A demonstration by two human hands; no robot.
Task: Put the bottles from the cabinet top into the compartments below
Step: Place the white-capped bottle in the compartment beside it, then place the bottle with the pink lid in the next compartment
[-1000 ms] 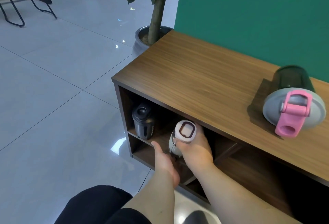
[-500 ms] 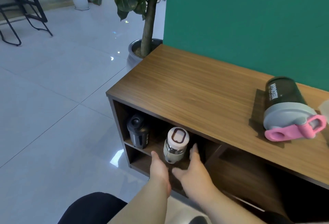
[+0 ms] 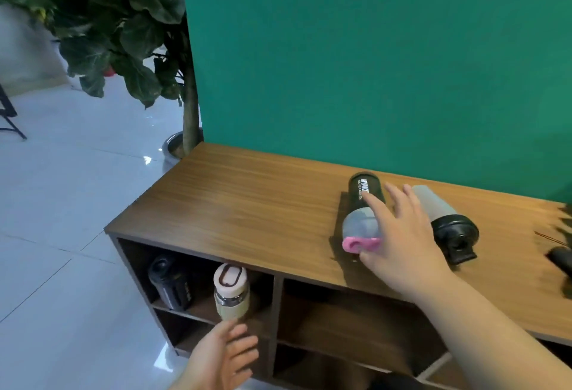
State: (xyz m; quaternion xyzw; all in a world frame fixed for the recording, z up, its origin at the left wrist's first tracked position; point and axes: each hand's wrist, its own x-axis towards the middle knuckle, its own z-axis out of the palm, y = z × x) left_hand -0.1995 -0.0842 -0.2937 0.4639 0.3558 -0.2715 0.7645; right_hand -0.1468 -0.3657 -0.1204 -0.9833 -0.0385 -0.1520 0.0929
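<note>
A dark green bottle with a grey lid and pink flip cap [image 3: 362, 213] lies on its side on the wooden cabinet top [image 3: 247, 204]. My right hand [image 3: 399, 235] hovers over it, fingers spread, holding nothing. Beside it lies a frosted bottle with a black lid [image 3: 445, 219]. In the upper left compartment a cream bottle [image 3: 231, 292] stands at the front and a black bottle [image 3: 171, 284] stands behind it to the left. My left hand [image 3: 223, 358] is open just below the cream bottle, not touching it.
A green wall [image 3: 371, 64] backs the cabinet. A potted plant [image 3: 130, 49] stands at the cabinet's left end on the tiled floor [image 3: 62, 235]. A dark object [image 3: 560, 259] lies at the top's right edge. Further compartments [image 3: 346, 321] open to the right.
My right hand has let go of the cream bottle in the compartment and risen to the cabinet top over the pink-capped bottle. The view has lifted; my left hand stays low.
</note>
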